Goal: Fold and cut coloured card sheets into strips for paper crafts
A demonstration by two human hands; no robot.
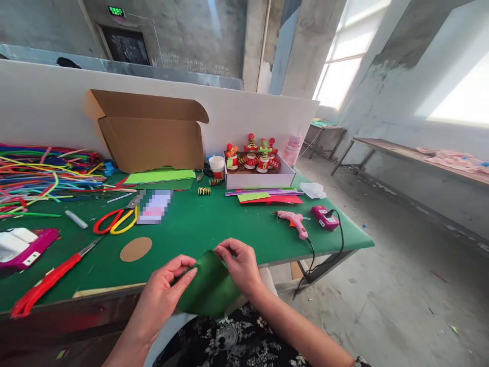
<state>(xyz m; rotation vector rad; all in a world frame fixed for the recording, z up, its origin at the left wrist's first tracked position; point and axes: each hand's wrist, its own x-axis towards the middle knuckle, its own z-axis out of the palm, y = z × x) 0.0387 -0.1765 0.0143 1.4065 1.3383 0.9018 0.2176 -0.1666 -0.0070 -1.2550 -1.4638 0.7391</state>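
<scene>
Both my hands hold a dark green sheet [208,290] curled over at the near edge of the green table [214,224]. My left hand [162,293] pinches its left side with thumb and fingers closed. My right hand [239,265] grips its upper right edge, fingers bent round it. A brown cardboard disc [136,248] lies on the table just left of my hands.
Red-and-yellow scissors [114,220], a red-handled tool [46,283], a pink glue gun [293,221] with cord, coloured paper sheets [267,195], a white box of small figures [257,171], an open cardboard box [147,130] and a heap of pipe cleaners [38,173] lie about.
</scene>
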